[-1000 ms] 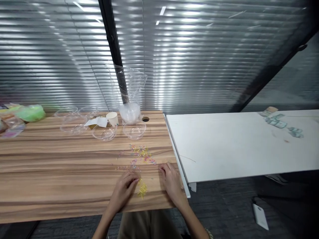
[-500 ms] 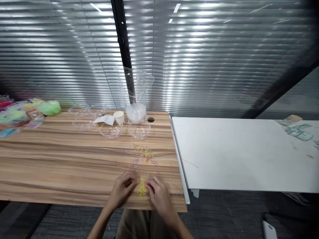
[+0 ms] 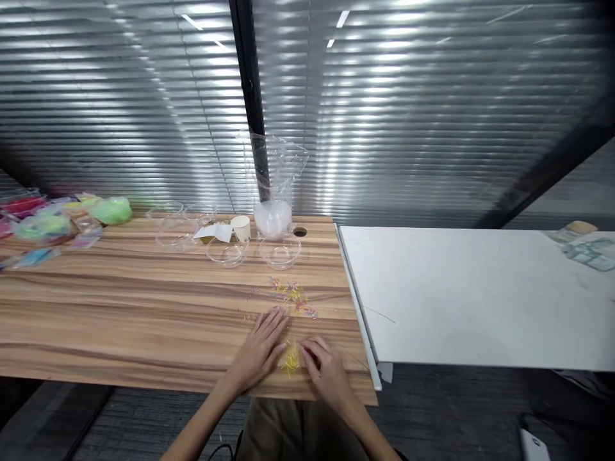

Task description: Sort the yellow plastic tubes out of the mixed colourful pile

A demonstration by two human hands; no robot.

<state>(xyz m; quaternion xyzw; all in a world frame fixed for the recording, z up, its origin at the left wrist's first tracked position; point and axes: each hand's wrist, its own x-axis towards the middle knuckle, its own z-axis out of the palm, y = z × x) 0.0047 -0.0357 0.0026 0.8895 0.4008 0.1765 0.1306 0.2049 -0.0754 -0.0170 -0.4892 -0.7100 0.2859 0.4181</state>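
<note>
Small yellow tube-like pieces point(image 3: 290, 362) lie in a little pile near the front edge of the wooden table. Just left of and beyond that pile, my left hand point(image 3: 259, 346) rests flat on the wood, fingers stretched toward a scatter of mixed-colour pieces point(image 3: 293, 294). These are pink, yellow, blue and white, and my fingertips cover part of their near side. On the pile's right, my right hand point(image 3: 327, 371) has thumb and forefinger pinched together. Whatever is between those fingertips is too small to make out.
Clear plastic bowls point(image 3: 280, 256) stand farther back, beside a paper cup point(image 3: 241, 227) and a clear bag with white stuffing point(image 3: 273, 219). Colourful bagged materials point(image 3: 48, 221) sit far left. A white table point(image 3: 451, 294) adjoins on the right, with a thin strand point(image 3: 379, 314) on it.
My left hand has moved forward from beside the yellow pile and its pinched fingers have straightened flat onto the table. My right hand stays beside the pile. The view has shifted slightly.
</note>
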